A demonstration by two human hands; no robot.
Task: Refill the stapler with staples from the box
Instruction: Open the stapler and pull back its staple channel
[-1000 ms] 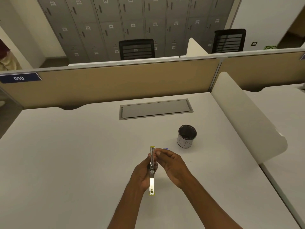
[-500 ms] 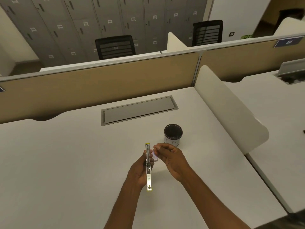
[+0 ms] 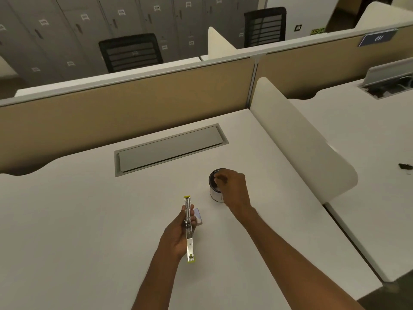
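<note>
White desk (image 3: 78,220) fills the view, backed by a tan partition (image 3: 134,104). Above it, the stapler (image 3: 188,229) is held opened out long and thin, yellow at both ends, with the left hand (image 3: 177,236) wrapped around its middle. Just beside that hand's fingers, a small staple box (image 3: 198,217) lies on the desk. Farther right, the right hand (image 3: 232,189) reaches over a dark cup (image 3: 214,186), fingertips pinched together at the rim; whether they hold anything cannot be told.
</note>
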